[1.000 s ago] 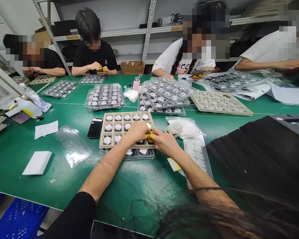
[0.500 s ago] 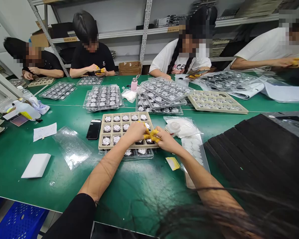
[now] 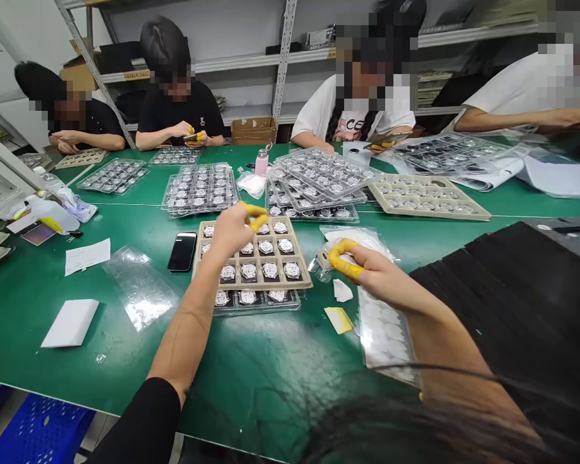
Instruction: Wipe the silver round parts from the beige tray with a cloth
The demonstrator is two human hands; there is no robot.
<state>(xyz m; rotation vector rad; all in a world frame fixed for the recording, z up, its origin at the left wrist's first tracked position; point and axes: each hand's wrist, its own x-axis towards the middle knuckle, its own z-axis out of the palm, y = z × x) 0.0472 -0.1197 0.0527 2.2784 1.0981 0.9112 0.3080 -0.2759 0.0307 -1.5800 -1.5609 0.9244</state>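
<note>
Several white-faced watch dials on black squares sit in the compartments of a beige tray, which rests on a clear plastic tray of similar dials. Above the tray's middle hovers my left hand, thumb and forefinger apart and covered in yellow, nothing visible between them. To the right of the tray is my right hand, its yellow-covered fingertips pinched together. At those tips is a small clear-and-beige piece, too unclear to name. A white scrap lies below it.
A phone lies left of the tray. Stacked dial trays and a pink bottle stand behind. Black sheets cover the right side. A plastic sheet of white discs lies under my right forearm. Several co-workers sit opposite.
My hands have parted from the tray's right side: the left went up and left, the right moved right. The white scrap now shows on the table.
</note>
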